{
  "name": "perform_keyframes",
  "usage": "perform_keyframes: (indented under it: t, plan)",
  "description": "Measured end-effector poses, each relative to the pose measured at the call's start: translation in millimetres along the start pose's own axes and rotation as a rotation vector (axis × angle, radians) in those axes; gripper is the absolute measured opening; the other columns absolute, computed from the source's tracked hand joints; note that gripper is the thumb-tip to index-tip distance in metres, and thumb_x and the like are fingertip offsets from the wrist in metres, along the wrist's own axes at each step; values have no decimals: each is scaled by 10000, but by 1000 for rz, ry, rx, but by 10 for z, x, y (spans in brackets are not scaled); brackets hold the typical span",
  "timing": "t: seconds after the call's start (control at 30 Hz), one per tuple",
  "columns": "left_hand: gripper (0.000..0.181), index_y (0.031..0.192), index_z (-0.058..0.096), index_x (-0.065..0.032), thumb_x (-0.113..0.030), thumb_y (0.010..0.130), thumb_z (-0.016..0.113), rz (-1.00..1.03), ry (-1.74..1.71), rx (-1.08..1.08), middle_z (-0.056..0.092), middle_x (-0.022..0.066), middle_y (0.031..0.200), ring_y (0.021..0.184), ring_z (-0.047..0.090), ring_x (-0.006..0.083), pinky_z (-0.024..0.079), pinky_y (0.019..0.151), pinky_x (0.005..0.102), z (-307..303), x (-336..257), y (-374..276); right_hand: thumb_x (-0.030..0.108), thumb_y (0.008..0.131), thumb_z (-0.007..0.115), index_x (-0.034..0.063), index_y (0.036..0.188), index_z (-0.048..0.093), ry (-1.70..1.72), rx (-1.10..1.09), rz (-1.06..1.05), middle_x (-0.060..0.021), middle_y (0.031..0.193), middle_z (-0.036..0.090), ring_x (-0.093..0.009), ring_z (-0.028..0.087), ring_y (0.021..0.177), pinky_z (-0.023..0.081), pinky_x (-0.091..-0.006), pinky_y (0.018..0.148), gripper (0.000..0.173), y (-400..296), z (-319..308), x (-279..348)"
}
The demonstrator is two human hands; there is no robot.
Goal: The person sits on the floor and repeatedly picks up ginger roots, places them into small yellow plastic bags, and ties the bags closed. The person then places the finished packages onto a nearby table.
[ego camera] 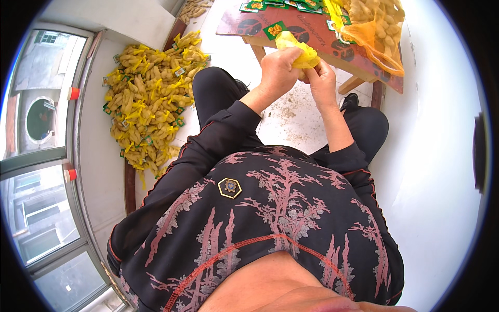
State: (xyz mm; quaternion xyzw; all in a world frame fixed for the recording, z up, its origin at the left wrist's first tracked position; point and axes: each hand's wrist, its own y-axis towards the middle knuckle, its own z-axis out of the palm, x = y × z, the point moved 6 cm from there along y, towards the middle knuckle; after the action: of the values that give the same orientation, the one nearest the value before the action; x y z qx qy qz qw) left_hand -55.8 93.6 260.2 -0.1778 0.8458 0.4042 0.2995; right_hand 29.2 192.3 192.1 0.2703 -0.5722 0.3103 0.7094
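Observation:
A bunched yellow mesh bag point(298, 50) is gripped in both hands above the near edge of the low table. My left hand point(278, 67) has its fingers closed around one side of it. On the other side, my right hand point(320, 80) pinches the mesh between thumb and fingers. A bit of something tan shows below the mesh between the hands, mostly hidden. Just beyond the left hand lies a green card point(274, 29) with a picture of ginger on it.
The reddish board table point(249, 27) bears several green cards point(308, 5), yellow netting point(333, 11) and an orange mesh sack point(376, 29) of ginger roots. A heap of yellow-netted ginger bags point(144, 97) lies on the floor at left, by the windows. Soil crumbs point(290, 113) dot the tiles.

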Motion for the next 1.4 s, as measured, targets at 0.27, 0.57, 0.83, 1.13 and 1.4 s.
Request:
perform_keyframes:
  t: [0.27,0.57,0.83,1.13,1.4]
  plan:
    - [188,948,647,-15,-5,761,666,20,-51,157,660,171,840,769,671,319,518,662,339,54,-61,-89,166,956,600,41,1103,616,481,-28,218,-3,952,645,-63,598,796,503,-235,675,193,-56,79,-203]
    - [129,854,594,-18,-123,841,667,-299,-134,64,614,149,741,602,592,288,457,560,364,100,169,-418,128,929,648,13,1128,592,337,-269,4,-38,1009,650,-104,634,839,539,-256,752,237,58,-90,-201]
    - [350,876,587,25,-297,827,715,-363,-88,134,601,119,709,672,588,224,465,639,374,280,286,-316,143,846,745,-23,1004,573,-55,-276,-90,-60,878,645,-102,629,740,531,-246,666,287,197,-129,-59]
    - [258,899,605,-23,-279,934,612,-897,-862,188,415,-50,580,454,346,68,322,460,252,437,294,-297,149,897,645,77,977,621,-776,-303,-545,-45,862,638,-201,634,739,492,-311,627,110,158,-109,559]
    - [300,848,536,-33,-309,966,520,-1047,-1037,139,432,2,589,437,374,100,336,427,275,535,337,-276,93,885,628,46,964,605,-508,-121,-651,-119,894,616,-291,636,777,502,-347,648,95,-182,110,969]
